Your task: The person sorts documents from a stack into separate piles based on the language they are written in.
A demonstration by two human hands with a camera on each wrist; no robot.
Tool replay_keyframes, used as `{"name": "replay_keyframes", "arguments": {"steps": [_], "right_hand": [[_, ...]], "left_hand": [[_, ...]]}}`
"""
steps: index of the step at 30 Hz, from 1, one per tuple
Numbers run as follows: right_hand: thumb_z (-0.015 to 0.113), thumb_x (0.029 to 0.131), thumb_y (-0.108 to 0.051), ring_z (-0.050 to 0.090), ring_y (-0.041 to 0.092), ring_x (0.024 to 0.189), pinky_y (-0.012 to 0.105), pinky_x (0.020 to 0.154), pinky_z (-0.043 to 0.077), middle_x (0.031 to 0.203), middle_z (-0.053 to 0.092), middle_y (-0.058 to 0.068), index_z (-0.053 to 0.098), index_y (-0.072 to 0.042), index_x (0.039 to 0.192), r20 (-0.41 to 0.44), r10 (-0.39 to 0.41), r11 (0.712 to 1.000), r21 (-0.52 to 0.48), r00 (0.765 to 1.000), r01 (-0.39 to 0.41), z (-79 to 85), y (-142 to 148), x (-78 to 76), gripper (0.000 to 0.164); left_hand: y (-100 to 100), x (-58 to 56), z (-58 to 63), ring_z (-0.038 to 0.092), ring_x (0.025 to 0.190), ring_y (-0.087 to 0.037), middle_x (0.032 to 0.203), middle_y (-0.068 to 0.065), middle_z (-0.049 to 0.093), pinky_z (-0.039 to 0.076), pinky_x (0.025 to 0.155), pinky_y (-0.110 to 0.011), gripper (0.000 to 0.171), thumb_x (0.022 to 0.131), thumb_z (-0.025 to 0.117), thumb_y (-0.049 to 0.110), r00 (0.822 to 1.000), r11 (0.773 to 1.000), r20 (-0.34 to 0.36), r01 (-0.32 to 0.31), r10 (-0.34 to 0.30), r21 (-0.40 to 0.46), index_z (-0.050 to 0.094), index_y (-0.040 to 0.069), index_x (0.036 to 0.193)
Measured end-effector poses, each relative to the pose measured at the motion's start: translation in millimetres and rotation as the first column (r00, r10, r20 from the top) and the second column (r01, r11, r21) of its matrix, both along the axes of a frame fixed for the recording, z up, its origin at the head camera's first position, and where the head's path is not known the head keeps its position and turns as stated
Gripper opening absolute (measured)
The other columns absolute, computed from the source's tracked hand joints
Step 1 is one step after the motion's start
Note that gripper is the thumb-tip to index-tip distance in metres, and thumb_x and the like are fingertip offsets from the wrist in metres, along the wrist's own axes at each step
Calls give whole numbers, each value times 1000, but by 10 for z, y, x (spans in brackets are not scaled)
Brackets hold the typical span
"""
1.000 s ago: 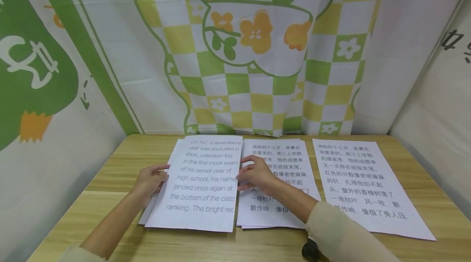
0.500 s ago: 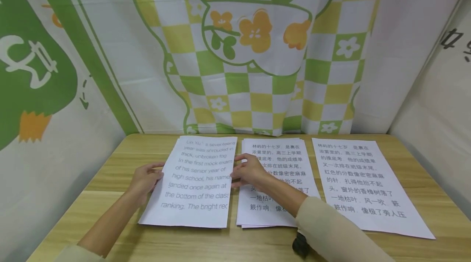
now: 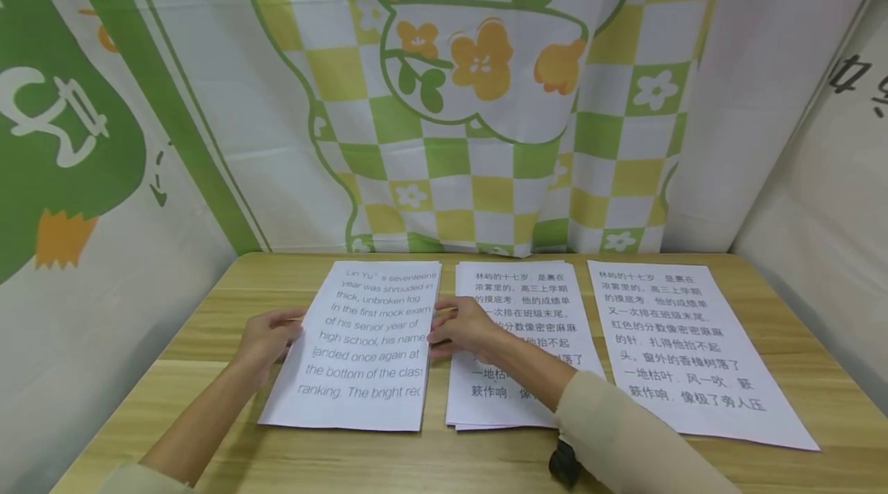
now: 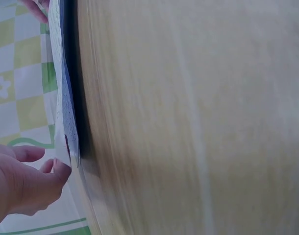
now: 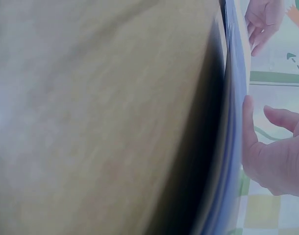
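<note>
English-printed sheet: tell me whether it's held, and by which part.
The left hand is at the left edge of the English-printed sheet, the right hand at its right edge; whether either pinches it cannot be told.

A stack of white paper, its top sheet printed with large grey English lines, is face up and nearly squared, left of the worktop's middle, just beside the far edge. The left hand and right hand touch its opposite sides.
</note>
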State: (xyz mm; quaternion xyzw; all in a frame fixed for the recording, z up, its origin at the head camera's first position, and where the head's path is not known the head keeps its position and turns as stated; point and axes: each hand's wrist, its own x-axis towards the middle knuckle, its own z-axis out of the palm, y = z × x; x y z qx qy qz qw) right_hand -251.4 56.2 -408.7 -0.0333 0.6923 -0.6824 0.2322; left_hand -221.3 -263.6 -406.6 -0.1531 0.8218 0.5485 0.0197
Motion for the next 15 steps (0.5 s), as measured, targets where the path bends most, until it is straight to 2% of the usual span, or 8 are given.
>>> {"name": "replay_keyframes", "arguments": {"steps": [3, 6, 11, 15], "right_hand": [[67, 84, 21, 69, 28, 86, 42, 81, 66, 113, 60, 24, 40, 10, 149, -11, -2, 1000, -12, 1000, 2, 3, 18, 19, 71], [68, 84, 20, 69, 29, 89, 43, 81, 65, 114, 60, 26, 40, 10, 149, -20, 5, 1000, -17, 1000, -5, 5, 38, 35, 72], [69, 84, 19, 69, 27, 88, 44, 83, 65, 117, 61, 28, 39, 10, 150, -38, 24, 1000, -11, 999, -25, 17, 59, 54, 72], [69, 85, 18, 68, 26, 89, 45, 84, 65, 118, 61, 29, 39, 9, 150, -31, 28, 999, -16, 999, -29, 15, 65, 66, 72]], "left_hand": [[-14, 6, 2, 66, 103, -23, 143, -35, 51, 56, 73, -19, 49, 105, 52, 7, 1000, 1000, 10, 4, -4, 0, 42, -11, 149], [-19, 12, 7, 66, 106, -26, 144, -35, 51, 56, 73, -19, 50, 106, 52, 11, 1000, 1000, 27, 0, 0, -9, 41, -11, 150], [-11, 16, 6, 63, 102, -22, 138, -33, 55, 56, 73, -18, 49, 105, 52, 10, 1000, 1000, 22, -7, 8, -23, 44, -13, 148], [-7, 22, 6, 61, 93, -16, 126, -29, 61, 57, 72, -18, 48, 103, 52, 8, 1000, 1000, 9, 2, -1, -29, 45, -15, 146]]}}
